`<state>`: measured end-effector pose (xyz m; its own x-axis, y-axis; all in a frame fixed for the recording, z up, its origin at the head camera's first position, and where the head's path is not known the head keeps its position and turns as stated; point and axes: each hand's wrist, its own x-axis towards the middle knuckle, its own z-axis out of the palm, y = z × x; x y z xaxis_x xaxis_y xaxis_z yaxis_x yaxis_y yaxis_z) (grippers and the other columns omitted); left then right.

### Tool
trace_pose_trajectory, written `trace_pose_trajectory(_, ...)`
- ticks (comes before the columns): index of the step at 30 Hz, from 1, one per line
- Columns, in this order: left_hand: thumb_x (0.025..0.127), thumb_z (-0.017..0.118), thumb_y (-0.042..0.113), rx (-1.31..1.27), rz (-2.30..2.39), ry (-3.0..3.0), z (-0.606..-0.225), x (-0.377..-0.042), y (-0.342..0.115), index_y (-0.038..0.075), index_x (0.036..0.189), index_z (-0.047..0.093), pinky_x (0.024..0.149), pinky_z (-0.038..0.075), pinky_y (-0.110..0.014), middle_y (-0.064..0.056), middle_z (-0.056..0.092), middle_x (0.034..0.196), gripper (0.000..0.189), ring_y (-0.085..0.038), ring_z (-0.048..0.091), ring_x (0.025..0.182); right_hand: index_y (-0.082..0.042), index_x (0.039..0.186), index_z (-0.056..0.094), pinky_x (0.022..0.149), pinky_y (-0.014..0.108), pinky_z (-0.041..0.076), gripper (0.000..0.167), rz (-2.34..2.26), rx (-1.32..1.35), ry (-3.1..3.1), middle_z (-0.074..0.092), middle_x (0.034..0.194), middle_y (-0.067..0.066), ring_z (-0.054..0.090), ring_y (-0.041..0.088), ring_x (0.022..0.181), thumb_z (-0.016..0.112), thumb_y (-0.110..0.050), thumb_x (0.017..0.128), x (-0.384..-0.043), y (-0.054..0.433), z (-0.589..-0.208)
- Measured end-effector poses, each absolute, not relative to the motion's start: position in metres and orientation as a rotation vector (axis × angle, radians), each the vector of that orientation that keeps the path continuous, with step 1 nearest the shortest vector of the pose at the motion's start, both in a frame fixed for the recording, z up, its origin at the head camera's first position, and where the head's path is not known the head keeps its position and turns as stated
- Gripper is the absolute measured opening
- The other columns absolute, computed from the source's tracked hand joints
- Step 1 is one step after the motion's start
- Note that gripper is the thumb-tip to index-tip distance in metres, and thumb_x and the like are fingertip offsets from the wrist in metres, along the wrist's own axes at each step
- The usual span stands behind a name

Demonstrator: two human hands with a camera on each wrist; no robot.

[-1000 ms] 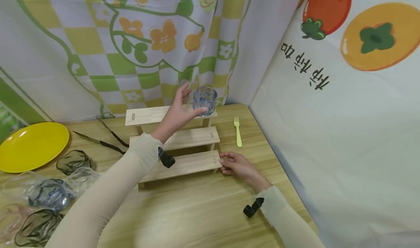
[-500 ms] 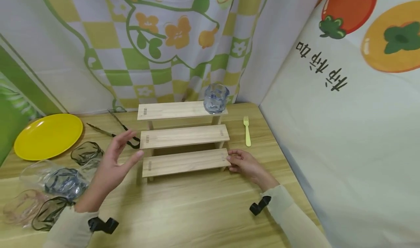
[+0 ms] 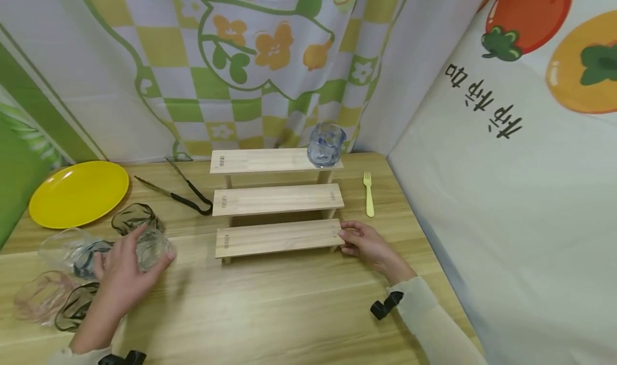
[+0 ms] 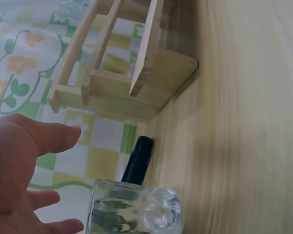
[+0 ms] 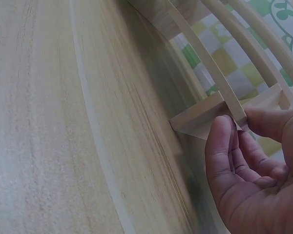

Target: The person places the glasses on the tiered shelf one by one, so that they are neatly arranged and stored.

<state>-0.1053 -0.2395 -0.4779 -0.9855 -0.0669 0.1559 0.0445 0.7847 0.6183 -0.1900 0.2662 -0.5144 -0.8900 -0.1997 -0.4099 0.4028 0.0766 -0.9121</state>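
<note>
My left hand (image 3: 122, 271) is at a clear glass (image 3: 151, 248) on the left of the table, thumb and fingers spread about it. In the left wrist view a gap shows between the fingers and that glass (image 4: 132, 209). My right hand (image 3: 371, 250) pinches the right end of the lowest step of a three-step wooden shelf (image 3: 277, 239), thumb above and fingers curled below, as the right wrist view shows of the hand (image 5: 254, 170). A blue glass (image 3: 326, 146) stands at the right end of the top step.
More glasses crowd around the left hand: a pink one (image 3: 43, 298), a dark one (image 3: 79, 306), another dark one (image 3: 132, 218). Behind them lies a yellow plate (image 3: 79, 193). Tongs (image 3: 185, 198) lie left of the shelf, a pale green fork (image 3: 369, 196) right of it.
My left hand has let go of the blue glass on the top step and moved down left to the clear glass. The right hand stays at the shelf. The head view has shifted slightly.
</note>
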Motion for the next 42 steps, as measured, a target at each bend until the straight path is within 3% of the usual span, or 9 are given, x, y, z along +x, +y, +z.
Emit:
trace_pose_trajectory(4,0.093,0.073,0.039,0.022,-1.002,-2.789,-0.481,-0.105,-0.239,-0.002,0.154,0.029,0.099,0.002,-0.076,-0.042,0.033,0.135,0.086,-0.064,0.025,0.120,0.005,0.141,0.044,0.078,0.029,0.057,0.042,-1.866,0.197,1.927,0.058,0.111,0.013,0.063,0.019,0.086,0.059,-0.012,0.104,-0.191,0.264,-0.515)
trace_pose_trajectory(12,0.088,0.082,0.022,-0.022,-1.324,-2.697,-0.489,-0.104,-0.233,-0.001,0.156,0.028,0.094,0.027,-0.075,-0.039,0.031,0.143,0.089,-0.059,0.027,0.128,0.004,0.138,0.046,0.076,0.029,0.058,0.038,-1.882,0.239,1.925,0.058,0.108,0.011,0.063,0.019,0.084,0.058,-0.009,0.105,-0.192,0.263,-0.515)
trace_pose_trajectory(14,0.089,0.082,0.022,0.006,-1.472,-2.683,-0.494,-0.105,-0.234,0.001,0.158,0.024,0.099,0.025,-0.077,-0.036,0.027,0.151,0.093,-0.059,0.025,0.133,0.004,0.138,0.046,0.076,0.029,0.058,0.039,-1.877,0.235,1.925,0.058,0.108,0.011,0.063,0.020,0.084,0.059,-0.009,0.105,-0.191,0.263,-0.514)
trace_pose_trajectory(19,0.087,0.084,0.023,0.061,-1.685,-2.641,-0.508,-0.107,-0.235,0.005,0.161,0.018,0.109,0.008,-0.076,-0.027,0.021,0.161,0.100,-0.056,0.014,0.144,0.003,0.139,0.046,0.076,0.029,0.057,0.039,-1.868,0.236,1.920,0.058,0.108,0.011,0.063,0.020,0.084,0.059,-0.010,0.105,-0.190,0.262,-0.514)
trace_pose_trajectory(28,0.075,0.093,0.019,0.160,-1.565,-2.531,-0.519,-0.110,-0.221,0.003,0.157,0.027,0.111,0.021,-0.070,-0.032,0.031,0.153,0.106,-0.053,0.030,0.136,0.006,0.139,0.044,0.075,0.027,0.057,0.041,-1.880,0.218,1.930,0.058,0.108,0.010,0.062,0.017,0.083,0.058,-0.011,0.105,-0.191,0.265,-0.517)
trace_pose_trajectory(35,0.075,0.092,0.009,0.124,-1.686,-2.444,-0.528,-0.110,-0.219,0.009,0.157,0.026,0.115,0.015,-0.065,-0.020,0.038,0.153,0.106,-0.046,0.029,0.140,0.004,0.139,0.046,0.075,0.028,0.057,0.039,-1.871,0.244,1.936,0.058,0.112,0.012,0.063,0.019,0.085,0.059,-0.010,0.104,-0.192,0.265,-0.516)
trace_pose_trajectory(42,0.075,0.090,0.005,0.073,-1.761,-2.446,-0.532,-0.108,-0.222,0.025,0.162,0.015,0.113,0.019,-0.066,-0.022,0.037,0.155,0.116,-0.045,0.032,0.139,0.005,0.139,0.047,0.075,0.027,0.057,0.040,-1.852,0.234,1.970,0.057,0.113,0.013,0.062,0.018,0.086,0.060,-0.011,0.104,-0.191,0.264,-0.516)
